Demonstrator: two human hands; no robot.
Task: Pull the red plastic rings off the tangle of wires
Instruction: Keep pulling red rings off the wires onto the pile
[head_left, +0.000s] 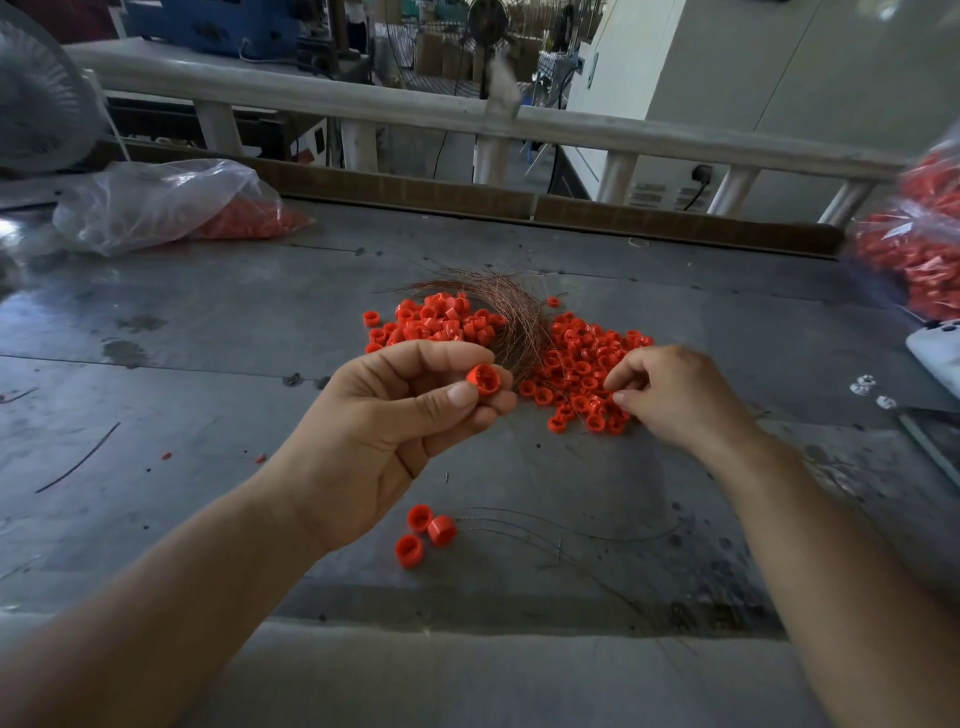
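Lying central on table (208, 338): tangle (511, 317), rings (587, 364)

Glossy plastic rings (587, 374), coppery wires (511, 317)

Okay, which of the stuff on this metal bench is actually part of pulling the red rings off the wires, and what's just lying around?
Part of the job: tangle of thin coppery wires; heap of small red plastic rings beside it; single red plastic ring pinched in the left hand; right hand, fingertips in the heap.
Lying about: clear plastic bag of red parts, far left; white fan.
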